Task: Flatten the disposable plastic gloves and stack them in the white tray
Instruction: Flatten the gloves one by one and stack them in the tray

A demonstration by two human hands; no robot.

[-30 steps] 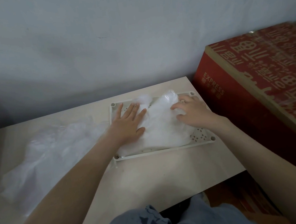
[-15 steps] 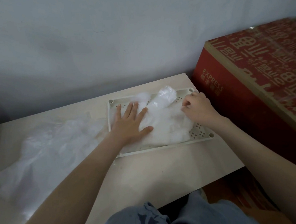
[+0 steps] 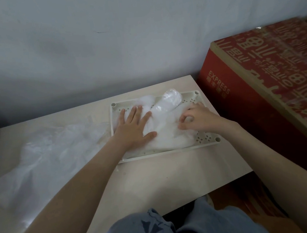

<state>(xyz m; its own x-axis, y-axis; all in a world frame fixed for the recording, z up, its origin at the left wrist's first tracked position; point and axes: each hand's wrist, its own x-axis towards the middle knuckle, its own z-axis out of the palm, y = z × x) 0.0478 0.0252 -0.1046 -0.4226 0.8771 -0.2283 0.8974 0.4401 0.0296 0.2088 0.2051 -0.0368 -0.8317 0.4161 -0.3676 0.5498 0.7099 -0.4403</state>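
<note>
**Gently now: push the trapped air out before letting go**

At the left of the tabletop (image 3: 155,183) lies a loose heap of crumpled gloves (image 3: 46,160), not yet flattened and well apart from the work. Next comes the left hand (image 3: 133,129). Its grip is apart, with fingers straight and spread and the palm pressing flat on the glove stack (image 3: 166,134) inside the white tray (image 3: 163,151). That hand serves as the anchor and should hold its weight there so the slippery film cannot slide.

Past its fingertips, at the tray's far edge, one air-filled bulge (image 3: 170,99) stands up from the stack. This is probably the part to deal with.

The right hand (image 3: 200,119) has its grip drawn together, the fingers curled and the thumb meeting the forefinger on the film, seemingly pinching it. A good move would be to pull that film taut and then stroke flat-handed from the anchor towards the bulge, so the air escapes through an open end. Quick pats would likely only shift the air about.

A red cardboard box (image 3: 259,96) stands just beside the tabletop.
</note>
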